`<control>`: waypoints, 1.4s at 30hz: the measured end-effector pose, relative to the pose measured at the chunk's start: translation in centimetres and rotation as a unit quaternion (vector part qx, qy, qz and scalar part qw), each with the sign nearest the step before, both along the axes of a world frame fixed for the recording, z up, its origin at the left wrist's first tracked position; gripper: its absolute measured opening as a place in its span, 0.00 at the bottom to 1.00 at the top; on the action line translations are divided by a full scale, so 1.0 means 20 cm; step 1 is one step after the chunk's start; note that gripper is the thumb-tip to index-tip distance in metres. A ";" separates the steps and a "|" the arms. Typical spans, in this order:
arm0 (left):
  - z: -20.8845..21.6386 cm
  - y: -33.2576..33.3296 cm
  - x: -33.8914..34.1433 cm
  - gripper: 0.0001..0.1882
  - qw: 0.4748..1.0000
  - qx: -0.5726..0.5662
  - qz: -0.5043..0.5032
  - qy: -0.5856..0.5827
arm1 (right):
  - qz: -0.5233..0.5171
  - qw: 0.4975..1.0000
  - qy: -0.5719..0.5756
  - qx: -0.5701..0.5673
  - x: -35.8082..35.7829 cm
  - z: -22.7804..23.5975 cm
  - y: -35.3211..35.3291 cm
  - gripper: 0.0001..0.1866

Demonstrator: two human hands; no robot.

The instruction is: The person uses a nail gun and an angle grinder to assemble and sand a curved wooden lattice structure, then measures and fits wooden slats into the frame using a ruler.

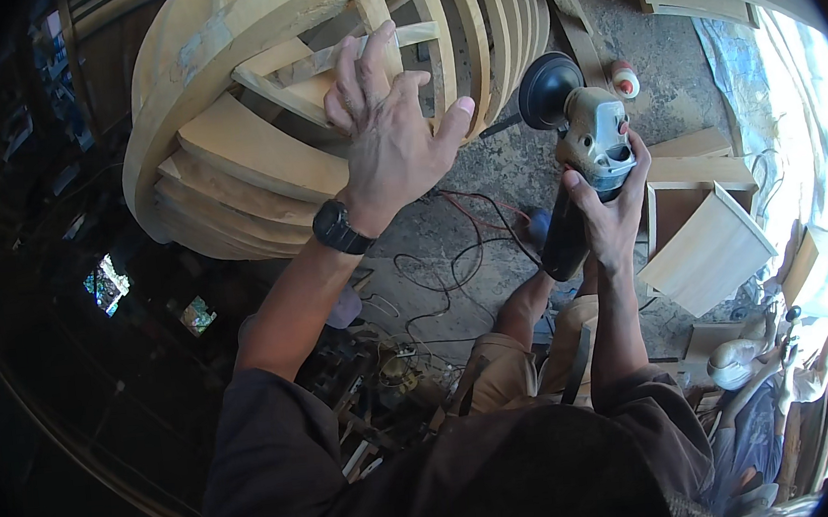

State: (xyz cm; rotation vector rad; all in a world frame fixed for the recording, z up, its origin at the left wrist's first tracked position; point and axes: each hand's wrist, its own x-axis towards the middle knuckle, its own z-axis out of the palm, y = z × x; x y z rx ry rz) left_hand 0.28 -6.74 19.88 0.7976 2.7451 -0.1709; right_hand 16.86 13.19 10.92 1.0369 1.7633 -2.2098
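A big curved wooden frame [243,36] with several bent slats fills the upper part of the view. Over its inner slats my left hand [393,141] is spread, fingers apart and holding nothing; I cannot tell whether the fingertips touch the wood. My right hand [614,209] is wrapped round an angle grinder [594,141] with a grey metal head and dark body. The round black pad [549,91] on the grinder sits just right of the slats, apart from them.
Cords [454,255] loop over the concrete floor [438,301] below the frame. A small bottle [624,79] with a red tip stands beyond the grinder. Pale wooden boards [707,250] lie to the right. Another person [747,406] is at the lower right, and cluttered scrap [386,381] lies left of my legs.
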 end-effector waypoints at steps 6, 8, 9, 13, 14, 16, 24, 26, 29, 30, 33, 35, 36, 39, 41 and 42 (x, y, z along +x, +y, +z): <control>-0.03 0.01 -0.04 0.48 0.998 0.015 0.056 0.020 | -0.012 1.000 -0.005 -0.003 0.00 -0.01 0.02 0.50; -0.07 0.00 -0.03 0.48 0.998 -0.021 0.043 0.032 | -0.012 1.000 -0.003 -0.013 -0.01 0.00 0.01 0.50; -0.08 0.00 -0.02 0.48 0.998 -0.019 0.043 0.032 | -0.012 1.000 -0.003 -0.012 -0.01 0.00 0.01 0.50; -0.10 -0.01 -0.01 0.50 0.999 -0.021 0.032 0.035 | -0.005 1.000 0.012 -0.004 -0.03 0.02 0.00 0.50; -0.11 0.00 -0.01 0.50 0.998 -0.015 0.027 0.046 | -0.009 1.000 0.008 -0.010 -0.04 0.03 0.00 0.50; -0.11 0.03 0.02 0.51 0.998 0.004 0.046 0.035 | -0.011 1.000 0.008 -0.013 -0.03 0.02 0.00 0.50; -0.18 0.03 0.05 0.53 0.992 0.065 0.090 0.059 | -0.006 1.000 0.017 -0.011 -0.03 0.02 0.00 0.51; -0.20 0.06 0.06 0.53 0.983 0.107 0.122 0.083 | -0.016 1.000 0.018 -0.005 -0.04 0.04 0.01 0.50; -0.23 0.13 0.06 0.50 0.968 0.149 0.179 0.095 | -0.015 0.999 0.024 0.019 -0.03 0.03 -0.01 0.52; -0.23 0.17 0.06 0.50 0.968 0.149 0.180 0.095 | -0.014 0.999 0.024 0.019 -0.03 0.02 -0.01 0.52; -0.23 0.21 0.06 0.47 0.951 0.181 0.236 0.085 | -0.020 0.999 0.028 0.023 -0.01 0.02 -0.01 0.52; -0.22 0.21 0.07 0.41 0.950 0.165 0.235 0.121 | -0.030 0.999 0.024 0.001 0.00 0.02 -0.01 0.51; -0.22 0.21 0.07 0.41 0.950 0.165 0.235 0.123 | -0.029 0.999 0.025 0.000 0.00 0.02 0.00 0.51; -0.23 0.16 0.08 0.36 0.948 0.185 0.234 0.112 | -0.027 0.999 0.017 0.012 0.00 0.02 0.01 0.51; -0.25 0.12 0.08 0.34 0.949 0.181 0.245 0.084 | -0.044 0.999 0.023 0.014 0.01 0.01 0.02 0.52; -0.25 0.11 0.08 0.33 0.949 0.179 0.248 0.075 | -0.044 0.999 0.023 0.014 0.01 0.01 0.03 0.52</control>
